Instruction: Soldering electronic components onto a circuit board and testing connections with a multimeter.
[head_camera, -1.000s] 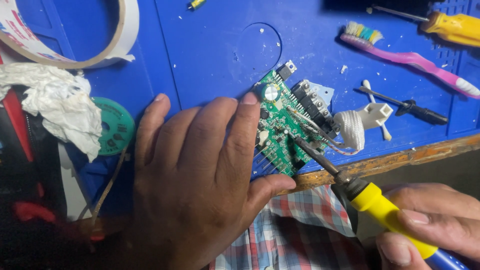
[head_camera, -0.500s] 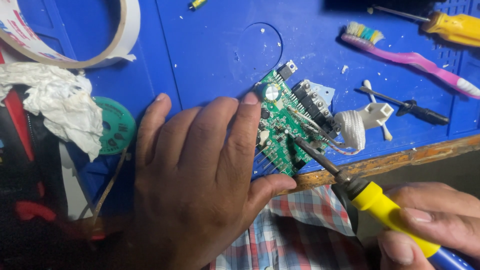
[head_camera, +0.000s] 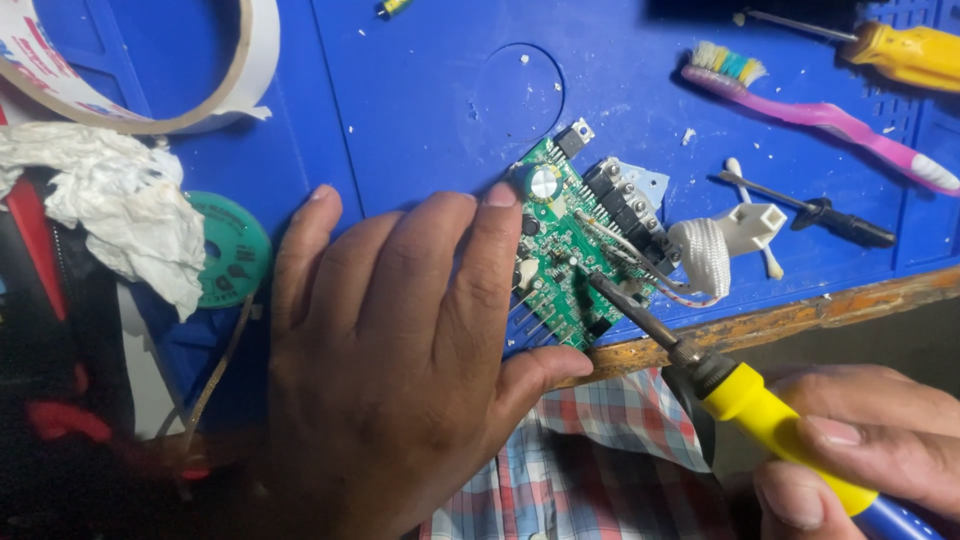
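A green circuit board (head_camera: 565, 245) with black components and thin wires lies on a blue work mat (head_camera: 420, 110) near the table's front edge. My left hand (head_camera: 400, 350) rests flat over the board's left side, fingertips on its edge, thumb under its lower corner. My right hand (head_camera: 870, 450) grips the yellow handle of a soldering iron (head_camera: 740, 395). The iron's dark tip touches the board's right part.
A white braided sleeve with a white connector (head_camera: 715, 245) sits right of the board. A pink toothbrush (head_camera: 820, 110), yellow screwdriver (head_camera: 900, 50) and small black tool (head_camera: 820, 212) lie at right. A tape roll (head_camera: 150, 80), crumpled cloth (head_camera: 110, 215) and green spool (head_camera: 230, 250) are left.
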